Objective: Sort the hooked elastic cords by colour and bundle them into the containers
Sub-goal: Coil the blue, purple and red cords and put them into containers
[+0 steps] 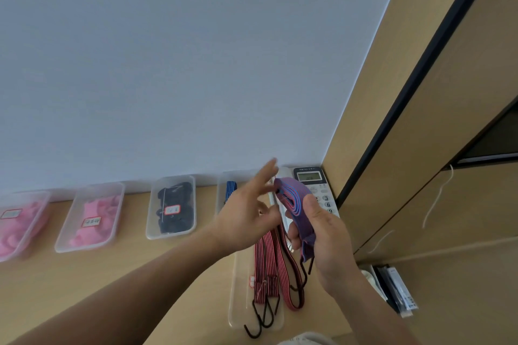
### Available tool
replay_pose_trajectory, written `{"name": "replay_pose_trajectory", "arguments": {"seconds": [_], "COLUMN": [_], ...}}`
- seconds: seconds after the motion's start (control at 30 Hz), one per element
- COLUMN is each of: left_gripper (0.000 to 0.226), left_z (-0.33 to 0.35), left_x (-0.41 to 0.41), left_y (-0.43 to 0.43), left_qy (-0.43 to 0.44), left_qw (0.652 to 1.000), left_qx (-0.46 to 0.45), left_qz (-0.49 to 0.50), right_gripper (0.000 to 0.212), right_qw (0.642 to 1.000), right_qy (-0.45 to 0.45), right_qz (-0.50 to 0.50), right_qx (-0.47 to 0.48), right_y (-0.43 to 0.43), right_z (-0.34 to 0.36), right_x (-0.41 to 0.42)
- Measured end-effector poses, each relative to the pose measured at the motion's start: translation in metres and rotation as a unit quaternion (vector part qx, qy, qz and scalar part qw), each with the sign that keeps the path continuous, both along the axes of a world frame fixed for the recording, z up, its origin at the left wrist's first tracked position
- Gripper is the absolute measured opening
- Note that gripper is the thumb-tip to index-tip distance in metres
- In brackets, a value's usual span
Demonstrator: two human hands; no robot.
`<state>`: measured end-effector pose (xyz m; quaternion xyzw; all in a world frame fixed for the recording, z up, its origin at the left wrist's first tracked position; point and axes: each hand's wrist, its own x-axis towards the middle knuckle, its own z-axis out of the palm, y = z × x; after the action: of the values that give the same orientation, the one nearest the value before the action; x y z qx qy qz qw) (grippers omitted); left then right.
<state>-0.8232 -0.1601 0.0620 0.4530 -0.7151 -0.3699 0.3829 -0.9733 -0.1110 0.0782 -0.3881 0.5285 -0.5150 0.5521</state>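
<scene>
Head cam: right hand (328, 235) is curled round a folded purple-and-blue striped elastic cord (294, 199), up off the wooden desk (168, 274) around 4 o'clock. Left hand (244, 218) is open beside it, fingers spread. Red-and-white hooked cords (266, 266) lie in a clear plastic tray (238, 302) at 5 o'clock.

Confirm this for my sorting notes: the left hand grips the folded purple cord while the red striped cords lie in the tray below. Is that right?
Not quite. The head view shows the right hand gripping the folded purple cord; the left hand is open beside it, fingers spread. The red striped cords do lie in the tray below.
</scene>
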Motion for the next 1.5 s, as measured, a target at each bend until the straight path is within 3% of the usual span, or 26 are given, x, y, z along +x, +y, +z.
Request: {"name": "replay_pose_trajectory", "arguments": {"seconds": [0.07,0.13,0.33,0.6,1.03,1.13,1.37,1.5], "left_gripper": [0.052,0.051,0.023,0.027,0.028,0.028,0.023,0.04], "left_z": [0.012,0.018,0.028,0.032,0.03,0.028,0.026,0.024], "left_x": [-0.002,-0.002,-0.005,-0.004,-0.005,-0.005,-0.007,-0.007], "left_y": [0.0,-0.003,-0.001,-0.005,-0.003,-0.003,0.0,0.0], "left_qy": [0.153,0.176,0.262,0.321,0.308,0.302,0.297,0.291], "left_qw": [0.956,0.915,0.87,0.822,0.829,0.834,0.851,0.874], "left_qx": [0.251,0.361,0.418,0.469,0.462,0.457,0.429,0.386], "left_qz": [-0.01,-0.029,-0.002,0.045,0.063,0.062,0.058,0.055], "right_gripper": [0.057,0.051,0.051,0.042,0.037,0.023,0.021,0.022], "right_qw": [1.0,1.0,0.997,0.981,0.982,0.987,0.996,0.996], "right_qy": [0.004,0.017,0.01,-0.03,0.003,0.006,0.053,0.053], "right_qz": [0.002,0.01,0.073,0.178,0.18,0.153,0.074,0.065], "right_qx": [-0.001,0.001,-0.004,-0.074,-0.057,-0.044,-0.009,0.01], "right_y": [0.001,0.002,0.004,0.005,0.006,0.007,0.008,0.007], "right_z": [-0.002,-0.004,-0.002,-0.009,-0.016,-0.012,-0.009,-0.006], "right_x": [0.0,0.0,-0.003,-0.015,-0.013,-0.011,-0.008,-0.006]}}
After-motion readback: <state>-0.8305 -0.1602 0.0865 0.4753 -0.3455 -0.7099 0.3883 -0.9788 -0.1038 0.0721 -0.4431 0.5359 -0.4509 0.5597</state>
